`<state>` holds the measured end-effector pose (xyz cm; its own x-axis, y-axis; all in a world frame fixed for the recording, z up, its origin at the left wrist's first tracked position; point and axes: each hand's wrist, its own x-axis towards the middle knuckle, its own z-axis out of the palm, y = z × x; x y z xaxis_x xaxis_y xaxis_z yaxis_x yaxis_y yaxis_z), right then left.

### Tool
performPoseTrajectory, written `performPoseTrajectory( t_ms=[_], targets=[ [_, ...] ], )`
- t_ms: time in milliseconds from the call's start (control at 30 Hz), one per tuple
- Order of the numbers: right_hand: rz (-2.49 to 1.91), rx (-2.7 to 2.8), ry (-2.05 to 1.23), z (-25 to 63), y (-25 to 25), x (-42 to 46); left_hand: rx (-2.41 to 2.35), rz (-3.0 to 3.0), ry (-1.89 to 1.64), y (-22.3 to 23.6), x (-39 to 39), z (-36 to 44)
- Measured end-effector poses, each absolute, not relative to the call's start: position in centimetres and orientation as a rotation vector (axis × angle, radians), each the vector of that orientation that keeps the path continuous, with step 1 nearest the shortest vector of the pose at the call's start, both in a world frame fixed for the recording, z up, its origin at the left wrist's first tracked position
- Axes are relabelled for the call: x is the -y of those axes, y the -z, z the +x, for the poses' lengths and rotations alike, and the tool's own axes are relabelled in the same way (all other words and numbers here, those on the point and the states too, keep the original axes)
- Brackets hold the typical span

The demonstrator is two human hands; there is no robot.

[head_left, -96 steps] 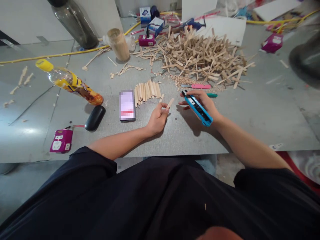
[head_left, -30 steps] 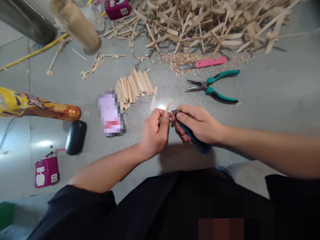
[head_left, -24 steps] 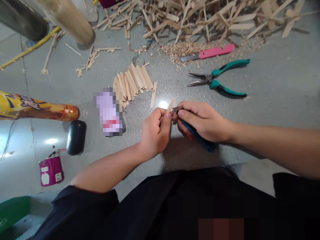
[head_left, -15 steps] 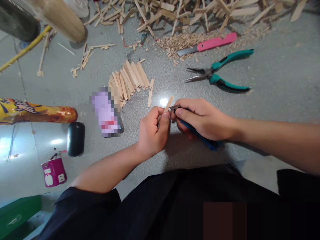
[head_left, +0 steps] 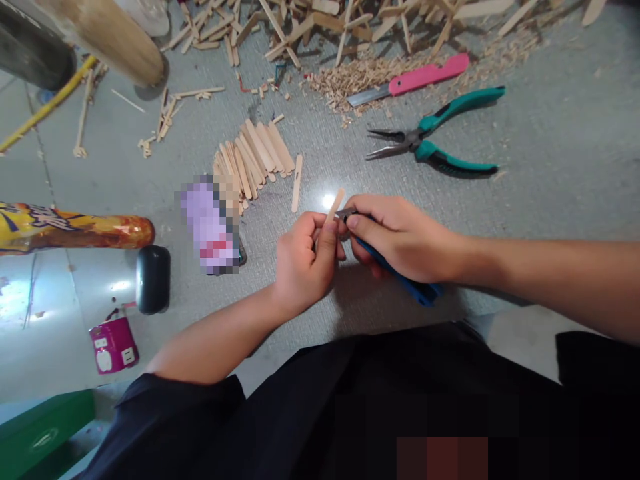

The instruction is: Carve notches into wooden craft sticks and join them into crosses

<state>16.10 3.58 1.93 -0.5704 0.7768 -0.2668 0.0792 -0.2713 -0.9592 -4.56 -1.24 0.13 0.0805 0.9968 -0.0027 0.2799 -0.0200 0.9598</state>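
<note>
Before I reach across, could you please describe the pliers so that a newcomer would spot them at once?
Find the stick heap at the top, then the pink knife below it. The pliers lie between the knife and the right hand; their two spread teal handles set them apart from the knife's single one.

There are two knives, one pair of pliers, one phone, and sticks too overlapped to count.

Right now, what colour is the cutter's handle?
Blue; the handle, in the right hand, shows best in the head view.
</note>
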Motion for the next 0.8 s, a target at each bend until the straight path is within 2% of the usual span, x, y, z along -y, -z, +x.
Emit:
performPoseTrajectory(
  t_ms=[433,533,667,800],
  targets=[
    [-1.279,1.552,-1.884,15.3,-3.5,-3.5,-1.397,1.408,-0.986,0.5,1.4,-4.6],
    [-1.274,1.905,-1.64,16.0,-4.0,-4.2,-1.414,1.456,-0.981,0.3,1.1,-4.7],
    [-1.175,2.401,-1.095,18.1,-4.8,-5.3,-1.521,1.673,-0.978,-0.3,0.6,-5.0],
    [-1.107,2.679,-0.618,19.2,-5.3,-5.8,-1.611,1.935,-0.777,-1.1,0.1,-5.3]
  ],
)
